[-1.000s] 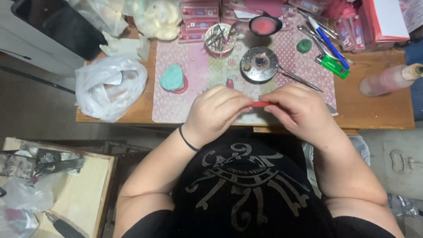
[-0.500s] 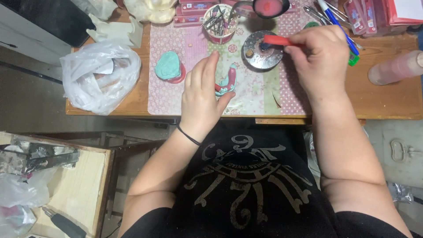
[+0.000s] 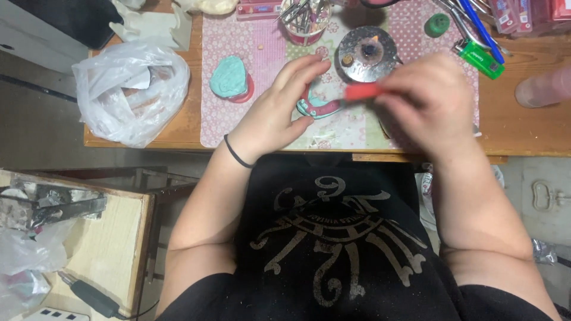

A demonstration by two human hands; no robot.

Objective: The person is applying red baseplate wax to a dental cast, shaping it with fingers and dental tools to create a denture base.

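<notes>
Left hand point(image 3: 270, 116) grasps a teal-and-pink dental mould point(image 3: 318, 106) at the mat's point(image 3: 238, 128) centre. Right hand point(image 3: 429, 101) pinches a red tool point(image 3: 363, 91) at the mould's 3 o'clock. Risk: the small burner point(image 3: 367, 52), at 1 o'clock of the mould, sits close, so a slip could singe fingers. Tool tip blurred, and I cannot tell whether it touches the mould.
</notes>
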